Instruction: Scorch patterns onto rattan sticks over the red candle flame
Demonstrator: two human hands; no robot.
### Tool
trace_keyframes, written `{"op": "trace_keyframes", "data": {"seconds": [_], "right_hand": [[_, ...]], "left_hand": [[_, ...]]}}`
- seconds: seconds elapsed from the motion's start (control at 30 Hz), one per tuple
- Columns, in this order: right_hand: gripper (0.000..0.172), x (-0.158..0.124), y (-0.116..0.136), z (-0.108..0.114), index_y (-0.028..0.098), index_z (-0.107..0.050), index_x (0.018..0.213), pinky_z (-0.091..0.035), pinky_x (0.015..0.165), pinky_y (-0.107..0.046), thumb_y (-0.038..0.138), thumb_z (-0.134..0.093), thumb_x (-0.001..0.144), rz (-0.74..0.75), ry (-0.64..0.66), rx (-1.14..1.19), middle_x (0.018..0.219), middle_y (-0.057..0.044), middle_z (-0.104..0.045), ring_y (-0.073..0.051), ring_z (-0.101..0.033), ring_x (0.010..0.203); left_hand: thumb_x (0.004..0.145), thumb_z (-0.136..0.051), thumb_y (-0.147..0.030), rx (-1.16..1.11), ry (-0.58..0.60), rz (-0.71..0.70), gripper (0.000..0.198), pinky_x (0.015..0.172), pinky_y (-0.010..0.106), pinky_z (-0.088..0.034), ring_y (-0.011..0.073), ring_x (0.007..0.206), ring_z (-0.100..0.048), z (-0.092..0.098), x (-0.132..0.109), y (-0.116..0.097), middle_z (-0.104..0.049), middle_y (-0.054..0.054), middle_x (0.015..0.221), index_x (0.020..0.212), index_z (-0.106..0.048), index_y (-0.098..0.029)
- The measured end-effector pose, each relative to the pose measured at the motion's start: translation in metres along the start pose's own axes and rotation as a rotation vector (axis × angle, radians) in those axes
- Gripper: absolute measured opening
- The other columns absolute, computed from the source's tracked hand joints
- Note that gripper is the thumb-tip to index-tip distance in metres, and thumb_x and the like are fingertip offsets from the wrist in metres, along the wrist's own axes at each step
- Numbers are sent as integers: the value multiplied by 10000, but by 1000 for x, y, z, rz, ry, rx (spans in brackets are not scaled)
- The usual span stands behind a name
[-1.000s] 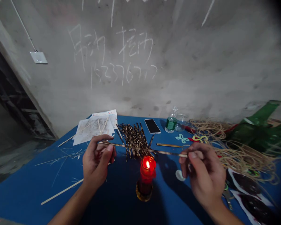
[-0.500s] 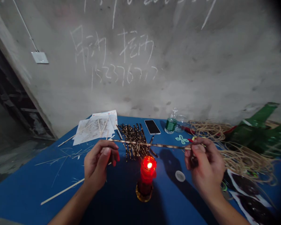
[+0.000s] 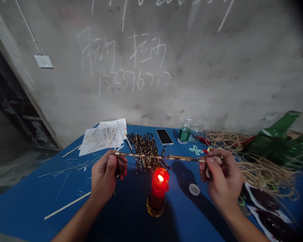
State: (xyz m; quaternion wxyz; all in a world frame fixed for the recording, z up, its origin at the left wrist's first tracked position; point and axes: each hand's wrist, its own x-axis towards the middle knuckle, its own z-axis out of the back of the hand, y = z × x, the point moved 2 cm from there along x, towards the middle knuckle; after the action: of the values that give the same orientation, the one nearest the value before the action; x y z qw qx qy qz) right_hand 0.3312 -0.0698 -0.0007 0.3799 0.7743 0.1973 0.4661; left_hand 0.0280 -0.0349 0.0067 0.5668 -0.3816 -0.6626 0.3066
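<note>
A thin wooden stick (image 3: 151, 156) with dark scorch marks stretches nearly level between my hands, above and behind a burning red candle (image 3: 160, 185). My left hand (image 3: 106, 173) pinches its left end between thumb and fingers. At the other end, my right hand (image 3: 221, 173) is closed on the stick. The flame sits below the stick's middle, apart from it in the picture. Behind the stick lies a heap of short, dark-mottled sticks (image 3: 143, 143). A small round white lid (image 3: 194, 189) rests right of the candle.
A phone (image 3: 164, 136), a bottle with a green label (image 3: 184, 134) and a glass jar stand near the wall. Tan cord coils (image 3: 267, 174), green bottles (image 3: 280, 134) and dark packets crowd the right. Papers (image 3: 101, 141) and pale sticks (image 3: 68, 205) lie left.
My left thumb and fingers have closed further on the stick's end. The stick appears turned slightly, with a brown strip now showing along its right half. My right hand has barely moved.
</note>
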Motion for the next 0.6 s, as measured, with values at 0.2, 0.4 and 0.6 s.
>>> {"op": "trace_keyframes", "data": {"seconds": [0.2,0.4,0.6], "right_hand": [[88,0,-5,5,232,-681,985,-438,381,-194,294,-743,994,119,93,-19,772,14,-649,-87,-497,457],[110,4,-4,6,245,-704,1036,-463,401,-179,316,-764,977,67,108,29,798,-7,-673,-120,-556,544],[240,7,1,-3,254,-701,1068,-423,339,-149,337,-826,881,-182,20,225,699,24,-661,-109,-532,464]], "left_hand": [[952,-665,-661,-36,-26,58,536,397,154,-378,75,414,-520,2,3,2,-594,-14,541,775,-699,-156],[977,-676,-564,-33,-22,133,440,390,150,-396,84,438,-539,5,3,4,-603,-14,572,799,-699,-162],[997,-706,-416,-48,167,15,249,436,164,-473,99,514,-633,4,-4,7,-716,28,741,946,-758,-178]]}}
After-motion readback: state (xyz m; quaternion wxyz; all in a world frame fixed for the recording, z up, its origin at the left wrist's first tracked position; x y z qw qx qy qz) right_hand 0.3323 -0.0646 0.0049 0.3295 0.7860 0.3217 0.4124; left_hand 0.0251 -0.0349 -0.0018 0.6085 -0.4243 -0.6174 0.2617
